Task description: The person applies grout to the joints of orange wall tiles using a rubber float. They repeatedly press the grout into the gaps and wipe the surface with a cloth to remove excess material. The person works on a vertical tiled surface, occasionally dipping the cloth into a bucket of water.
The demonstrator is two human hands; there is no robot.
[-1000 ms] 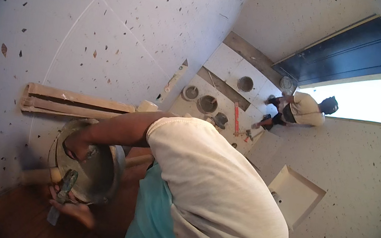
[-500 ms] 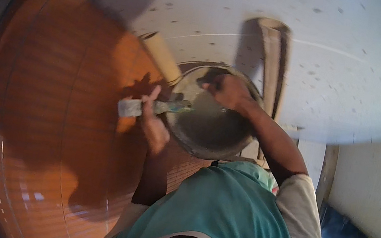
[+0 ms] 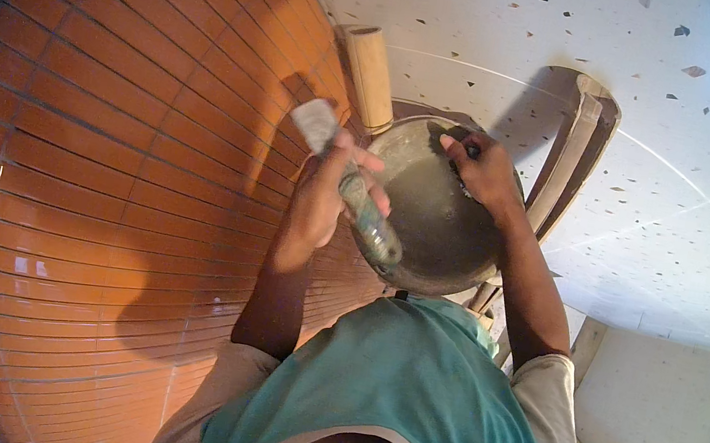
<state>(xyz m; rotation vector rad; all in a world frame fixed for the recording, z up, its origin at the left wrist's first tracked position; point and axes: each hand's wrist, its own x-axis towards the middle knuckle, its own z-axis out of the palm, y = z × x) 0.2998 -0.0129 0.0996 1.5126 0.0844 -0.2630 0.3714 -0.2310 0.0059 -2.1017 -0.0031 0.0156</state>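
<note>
My left hand (image 3: 319,192) is closed round a putty knife (image 3: 375,228), beside the left rim of a round bucket (image 3: 385,137). The knife's pale, smeared blade points up and away, and its greenish handle slants over the bucket. Grey, murky liquid or thin paste (image 3: 436,216) lies in the bucket. Over the far right part of the bucket, my right hand (image 3: 487,173) has its fingers closed on a dark, soft-looking piece (image 3: 452,137); its exact kind is hard to make out.
Orange tiles with dark joints (image 3: 105,142) cover the wall at left. A pale speckled surface (image 3: 518,33) spreads across the far side and right. A short tan tube (image 3: 368,74) stands by the bucket's far rim. Long brown cardboard-like pieces (image 3: 580,156) run along its right.
The view has turned, shifting the bucket right in the picture. The putty knife has swung from nearly level to slanted, blade upward. My left fingers have wrapped round it; my right hand stays at the bucket.
</note>
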